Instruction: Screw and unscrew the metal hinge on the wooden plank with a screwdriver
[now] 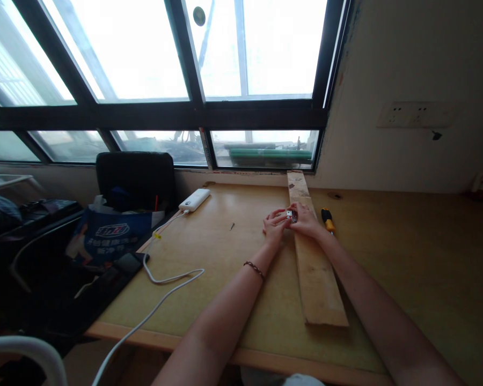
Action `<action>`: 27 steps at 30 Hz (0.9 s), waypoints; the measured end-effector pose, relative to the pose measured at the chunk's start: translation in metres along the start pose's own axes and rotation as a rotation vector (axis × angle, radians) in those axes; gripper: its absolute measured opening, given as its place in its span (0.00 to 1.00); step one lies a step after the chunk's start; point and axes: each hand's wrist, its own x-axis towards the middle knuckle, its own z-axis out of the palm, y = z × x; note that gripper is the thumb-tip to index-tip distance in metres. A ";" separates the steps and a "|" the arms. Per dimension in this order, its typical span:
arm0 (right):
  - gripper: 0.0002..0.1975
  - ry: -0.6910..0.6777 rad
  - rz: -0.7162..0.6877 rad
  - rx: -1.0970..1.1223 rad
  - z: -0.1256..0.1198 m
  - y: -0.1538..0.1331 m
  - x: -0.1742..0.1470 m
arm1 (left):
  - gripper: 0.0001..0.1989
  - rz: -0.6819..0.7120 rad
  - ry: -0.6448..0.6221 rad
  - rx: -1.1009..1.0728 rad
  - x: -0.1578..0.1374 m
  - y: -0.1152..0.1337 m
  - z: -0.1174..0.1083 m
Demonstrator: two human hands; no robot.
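Observation:
A small silvery metal fitting with holes (290, 215) is held between my two hands, above the wooden board (316, 279). My left hand (274, 221) has its fingers closed on the fitting's left side. From the right, my right hand (305, 219) pinches the same fitting over the board; its fingertips partly cover it, so its exact kind is hard to make out. The board lies lengthwise on the table, running from near me toward the window. Just right of my right hand rests a screwdriver (327, 220) with a black and yellow handle. A screw (232, 226) lies to the left.
The wooden table (225, 289) reaches the wall below the window. A white power bank (195, 200) sits at its left edge, with a white cable (173, 289) trailing off the front. Beyond that edge stand a black chair (134, 174) and a blue bag (108, 233).

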 end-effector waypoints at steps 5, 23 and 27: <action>0.28 -0.030 0.031 0.017 0.000 -0.004 0.002 | 0.09 -0.015 -0.046 -0.095 0.005 -0.012 0.000; 0.28 -0.002 0.018 -0.022 0.009 -0.003 0.001 | 0.03 0.034 0.094 0.171 0.001 0.001 -0.002; 0.29 -0.003 0.019 -0.021 0.010 -0.001 0.001 | 0.03 0.042 0.068 0.191 0.000 0.002 -0.001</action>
